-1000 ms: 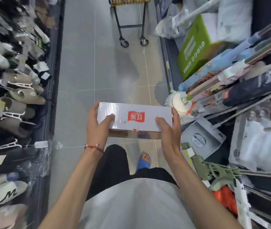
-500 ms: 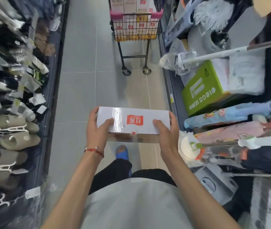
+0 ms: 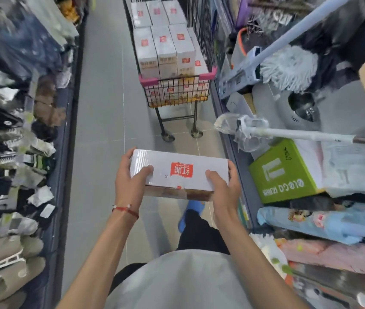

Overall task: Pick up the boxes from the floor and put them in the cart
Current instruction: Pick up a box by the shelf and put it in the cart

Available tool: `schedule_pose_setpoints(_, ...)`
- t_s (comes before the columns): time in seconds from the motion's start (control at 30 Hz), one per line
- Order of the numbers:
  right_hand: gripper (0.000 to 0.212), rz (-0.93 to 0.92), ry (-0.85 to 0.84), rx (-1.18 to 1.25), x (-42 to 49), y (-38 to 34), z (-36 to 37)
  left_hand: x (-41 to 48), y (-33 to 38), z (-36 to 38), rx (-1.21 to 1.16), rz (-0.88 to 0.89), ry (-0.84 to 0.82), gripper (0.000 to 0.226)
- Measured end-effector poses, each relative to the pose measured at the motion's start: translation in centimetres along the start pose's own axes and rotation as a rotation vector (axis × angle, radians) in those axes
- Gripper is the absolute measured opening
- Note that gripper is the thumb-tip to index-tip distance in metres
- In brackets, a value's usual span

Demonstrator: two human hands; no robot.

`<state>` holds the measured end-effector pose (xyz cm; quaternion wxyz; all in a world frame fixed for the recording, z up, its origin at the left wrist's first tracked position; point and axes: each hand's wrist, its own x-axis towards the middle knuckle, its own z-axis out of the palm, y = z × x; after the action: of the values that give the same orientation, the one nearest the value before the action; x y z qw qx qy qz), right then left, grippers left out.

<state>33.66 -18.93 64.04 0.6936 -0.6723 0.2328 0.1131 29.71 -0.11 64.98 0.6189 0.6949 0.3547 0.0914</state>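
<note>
A white box [image 3: 178,172] with a red logo is held level at waist height in front of me. My left hand [image 3: 130,179] grips its left end, thumb on top. My right hand [image 3: 225,188] grips its right end the same way. Straight ahead in the aisle stands a black wire cart [image 3: 178,93] with pink corner caps. Several matching white boxes [image 3: 166,47] stand packed inside the cart.
Racks of slippers and socks [image 3: 14,152] line the left side of the narrow grey-tiled aisle [image 3: 101,121]. On the right, shelves hold mops [image 3: 288,65], a green carton [image 3: 281,172] and wrapped goods; a mop handle [image 3: 288,132] juts toward the aisle.
I have walked forward with the box in both hands. The cart has come much nearer and its load of boxes is now in view.
</note>
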Motion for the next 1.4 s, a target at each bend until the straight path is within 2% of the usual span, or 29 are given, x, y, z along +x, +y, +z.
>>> schedule_pose_setpoints(0.23, 0.054, -0.054, 0.020, 0.009, 11.0, -7.2, 4.3, 11.2, 6.8, 6.6, 0.008, 0.030, 0.004, 0.045)
schedule_pose_setpoints(0.37, 0.064, -0.062, 0.060, 0.043, 16.2, -10.9, 6.4, 17.0, 10.1, 9.4, -0.015, 0.056, -0.028, 0.044)
schedule_pose_setpoints(0.43, 0.069, -0.063, 0.089, 0.059, 18.7, -12.3, 7.5, 20.4, 11.7, 10.8, -0.010, 0.075, -0.067, 0.047)
schedule_pose_setpoints(0.6, 0.059, -0.062, 0.201, 0.107, 24.9, -15.1, 11.2, 29.1, 15.4, 14.4, -0.008, 0.077, -0.156, 0.053)
schedule_pose_setpoints(0.7, 0.061, -0.079, 0.294, 0.142, 28.2, -16.6, 14.2, 34.4, 17.8, 15.9, -0.001, 0.107, -0.224, 0.054)
schedule_pose_setpoints(0.9, 0.070, -0.088, 0.464, 0.218, 33.0, -20.0, 21.0, 44.3, 23.3, 17.4, 0.080, 0.162, -0.407, 0.054)
schedule_pose_setpoints(1.03, 0.063, -0.104, 0.538, 0.256, 35.6, -21.6, 24.6, 50.2, 26.8, 18.9, 0.157, 0.181, -0.543, 0.056)
schedule_pose_setpoints(1.23, 0.062, -0.111, 0.649, 0.341, 39.0, -23.4, 27.2, 55.0, 30.2, 22.2, 0.245, 0.218, -0.670, 0.054)
schedule_pose_setpoints(1.4, 0.056, -0.088, 0.657, 0.388, 42.1, -24.4, 27.6, 57.4, 32.3, 25.7, 0.327, 0.243, -0.701, 0.058)
